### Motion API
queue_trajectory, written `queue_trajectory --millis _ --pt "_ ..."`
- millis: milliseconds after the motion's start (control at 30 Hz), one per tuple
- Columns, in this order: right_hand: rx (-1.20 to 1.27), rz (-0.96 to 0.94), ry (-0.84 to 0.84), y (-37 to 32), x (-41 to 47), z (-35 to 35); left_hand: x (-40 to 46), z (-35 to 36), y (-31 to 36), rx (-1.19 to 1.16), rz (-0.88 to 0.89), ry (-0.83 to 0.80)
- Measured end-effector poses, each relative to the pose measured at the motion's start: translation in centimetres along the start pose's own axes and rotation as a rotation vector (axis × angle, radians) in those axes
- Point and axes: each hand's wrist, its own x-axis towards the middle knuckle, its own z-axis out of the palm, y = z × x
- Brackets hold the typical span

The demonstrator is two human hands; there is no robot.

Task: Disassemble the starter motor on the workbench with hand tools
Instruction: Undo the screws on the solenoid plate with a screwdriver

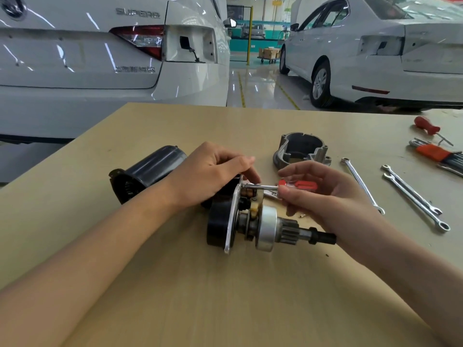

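Observation:
The starter motor assembly lies on its side on the workbench, pinion gear and shaft pointing right. My left hand grips its upper black part, fingers curled over the metal plate. My right hand pinches a small red-handled screwdriver whose metal shaft points left, tip at the plate near my left fingertips. A black cylindrical motor housing lies behind my left wrist. An aluminium nose housing stands behind my right hand.
Three combination wrenches lie to the right. Farther right are a hex key set in an orange holder and a second red-handled screwdriver. Two white cars stand beyond the bench's far edge.

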Motion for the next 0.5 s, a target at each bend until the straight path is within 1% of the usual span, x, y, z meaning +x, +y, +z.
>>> queue_trajectory --millis 133,267,400,500 --pt "-0.01 -0.013 -0.018 0.1 -0.2 -0.1 0.2 0.0 -0.1 0.001 -0.047 -0.082" --pt "-0.02 -0.03 -0.046 0.0 -0.2 0.1 0.4 -0.4 -0.1 -0.019 -0.109 -0.121" --pt "-0.093 -0.042 -0.077 -0.3 -0.3 0.2 0.9 -0.7 0.0 -0.034 -0.167 -0.168" --pt "0.002 0.026 -0.084 -0.7 -0.1 0.2 1.3 -0.6 0.1 -0.033 -0.208 -0.171"
